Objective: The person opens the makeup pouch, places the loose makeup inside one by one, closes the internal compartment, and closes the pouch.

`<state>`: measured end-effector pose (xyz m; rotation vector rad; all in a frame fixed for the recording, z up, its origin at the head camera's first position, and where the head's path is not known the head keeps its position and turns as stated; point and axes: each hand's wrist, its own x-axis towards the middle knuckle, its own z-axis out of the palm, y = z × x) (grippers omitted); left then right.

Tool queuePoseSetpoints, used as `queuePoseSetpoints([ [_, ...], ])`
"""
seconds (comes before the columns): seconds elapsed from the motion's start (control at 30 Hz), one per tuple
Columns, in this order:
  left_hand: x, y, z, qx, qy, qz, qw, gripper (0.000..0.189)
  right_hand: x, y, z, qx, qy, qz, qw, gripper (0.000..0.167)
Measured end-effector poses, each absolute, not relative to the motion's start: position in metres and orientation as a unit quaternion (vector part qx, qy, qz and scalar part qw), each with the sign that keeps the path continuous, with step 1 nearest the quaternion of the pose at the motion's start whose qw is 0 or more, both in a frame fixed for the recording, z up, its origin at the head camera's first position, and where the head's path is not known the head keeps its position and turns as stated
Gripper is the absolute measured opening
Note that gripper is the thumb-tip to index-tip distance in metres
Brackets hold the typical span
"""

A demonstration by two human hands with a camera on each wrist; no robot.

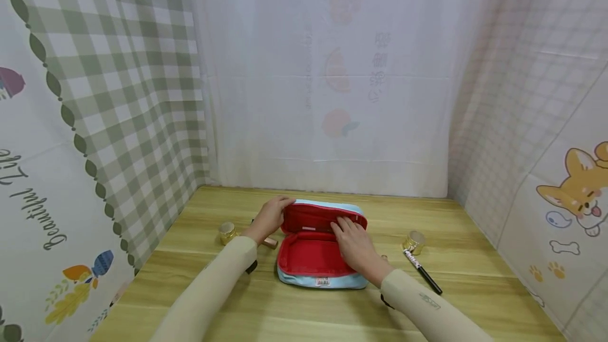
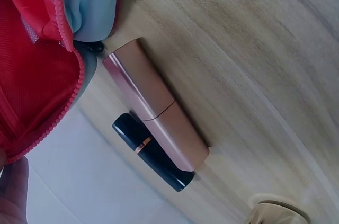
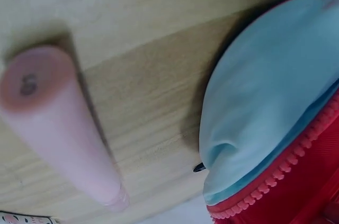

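Observation:
A light-blue zip pouch [image 1: 313,257] with a red lining lies unzipped on the table, its lid raised at the back. My left hand [image 1: 269,218] pinches the lid's upper left corner; in the left wrist view only a bit of its fingers [image 2: 15,189] shows at the red zip edge. My right hand [image 1: 355,244] reaches over the pouch's right side, fingers extended against the lid's red inside. Close to the left hand lie a rose-gold lipstick tube [image 2: 159,107] and a dark tube [image 2: 153,152] with a gold band. A pink tube [image 3: 63,134] is right of the pouch.
A gold-coloured jar [image 1: 227,232] stands to the left and another gold jar [image 1: 415,240] to the right. A black pen-like stick [image 1: 427,277] with a patterned white end lies by the right jar. Cloth curtains [image 1: 328,120] enclose the table [image 1: 304,310] at the back and sides.

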<state>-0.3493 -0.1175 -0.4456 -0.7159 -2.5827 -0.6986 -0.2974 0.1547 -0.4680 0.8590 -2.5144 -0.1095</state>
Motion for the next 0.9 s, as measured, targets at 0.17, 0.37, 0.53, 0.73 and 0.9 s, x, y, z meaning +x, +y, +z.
queuePoseSetpoints([
  [0.17, -0.35, -0.117, -0.445, -0.255, -0.916, -0.248, 0.184, 0.046, -0.29, 0.16, -0.463, 0.305, -0.925, -0.012, 0.226, 0.046],
  [0.37, -0.352, -0.116, -0.446, -0.254, -0.917, -0.247, 0.182, 0.046, -0.286, 0.176, -0.453, 0.296, -0.922, 0.035, 0.247, 0.04],
  [0.53, -0.353, -0.116, -0.445, -0.25, -0.919, -0.248, 0.178, 0.047, -0.288, 0.197, -0.444, 0.271, -0.922, 0.094, 0.259, 0.034],
  [0.73, -0.352, -0.117, -0.442, -0.245, -0.919, -0.249, 0.181, 0.046, -0.286, 0.224, -0.437, 0.218, -0.939, 0.131, 0.23, 0.03],
  [0.9, -0.351, -0.116, -0.441, -0.247, -0.92, -0.246, 0.18, 0.045, -0.282, 0.244, -0.438, 0.197, -0.945, 0.133, 0.225, 0.03],
])
